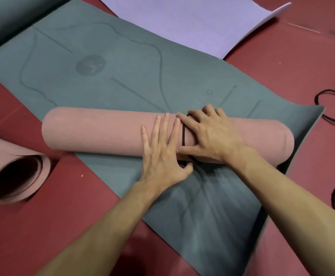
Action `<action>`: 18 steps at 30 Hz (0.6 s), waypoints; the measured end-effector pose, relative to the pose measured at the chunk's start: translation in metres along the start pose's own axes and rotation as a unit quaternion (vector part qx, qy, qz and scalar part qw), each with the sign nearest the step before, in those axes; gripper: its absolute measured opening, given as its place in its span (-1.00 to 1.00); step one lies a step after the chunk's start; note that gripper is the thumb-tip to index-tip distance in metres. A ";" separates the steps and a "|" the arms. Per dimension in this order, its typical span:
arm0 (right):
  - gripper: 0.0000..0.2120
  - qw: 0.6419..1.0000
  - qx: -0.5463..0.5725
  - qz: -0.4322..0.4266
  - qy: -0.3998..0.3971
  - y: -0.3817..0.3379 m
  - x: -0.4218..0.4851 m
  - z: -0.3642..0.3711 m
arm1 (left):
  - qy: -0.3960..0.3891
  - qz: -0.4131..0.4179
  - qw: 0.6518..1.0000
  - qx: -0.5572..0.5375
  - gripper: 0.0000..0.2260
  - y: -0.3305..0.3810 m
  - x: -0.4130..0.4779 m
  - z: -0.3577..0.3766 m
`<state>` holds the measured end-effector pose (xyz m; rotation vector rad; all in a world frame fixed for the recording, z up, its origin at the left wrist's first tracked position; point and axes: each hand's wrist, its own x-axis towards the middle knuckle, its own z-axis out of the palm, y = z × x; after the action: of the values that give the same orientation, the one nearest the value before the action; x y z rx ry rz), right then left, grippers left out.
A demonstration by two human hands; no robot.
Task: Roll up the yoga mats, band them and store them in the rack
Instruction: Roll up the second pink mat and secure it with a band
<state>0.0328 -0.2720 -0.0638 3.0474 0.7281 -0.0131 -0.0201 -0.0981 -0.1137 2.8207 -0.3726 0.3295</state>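
A rolled pink yoga mat (102, 130) lies across a flat grey-green mat (106, 76). A thin black band (183, 136) circles the pink roll right of its middle. My left hand (162, 148) lies flat on the roll just left of the band, fingers straight, thumb down at the roll's near side. My right hand (210, 134) rests on the roll over the band, fingers spread, index finger and thumb touching the band. Part of the band is hidden under that hand.
A second pink roll (19, 176) lies loosely wound at the left, open end towards me. A lilac mat (192, 22) lies flat at the back. Another grey roll (7, 18) sits at the top left. Loose black bands (334, 108) lie on the red floor (282, 72) at right.
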 end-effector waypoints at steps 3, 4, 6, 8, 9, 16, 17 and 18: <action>-0.03 0.996 0.066 -0.036 -0.041 -0.009 0.010 -0.002 | -0.002 -0.058 0.998 0.001 0.29 0.012 -0.002 0.006; -0.03 0.992 0.100 -0.051 -0.055 -0.010 0.010 -0.003 | 0.008 -0.071 0.997 0.001 0.28 0.015 -0.002 0.010; 0.02 0.978 0.181 -0.058 -0.085 -0.008 0.009 -0.008 | 0.034 -0.077 0.996 -0.011 0.21 0.018 -0.007 0.015; 0.12 0.963 0.247 -0.027 -0.108 0.001 0.006 -0.018 | 0.052 -0.063 0.996 -0.033 0.13 0.015 -0.011 0.015; 0.15 0.960 0.258 -0.004 -0.109 0.008 0.005 -0.021 | 0.050 -0.051 0.997 -0.035 0.10 0.012 -0.013 0.014; 0.01 0.962 0.146 0.095 -0.211 0.021 0.019 -0.029 | 0.039 -0.023 0.998 -0.033 0.05 0.002 -0.016 0.007; -0.01 0.965 0.139 0.077 -0.210 0.016 0.021 -0.031 | 0.036 -0.026 0.998 -0.034 0.07 0.004 -0.017 0.008; 0.01 0.966 0.141 0.060 -0.208 0.010 0.025 -0.034 | 0.036 -0.030 0.998 -0.035 0.09 0.007 -0.019 0.009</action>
<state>0.0598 -0.2688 -0.0303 3.1664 0.5476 -0.7933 -0.0379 -0.1028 -0.1252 2.7363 -0.2774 0.3958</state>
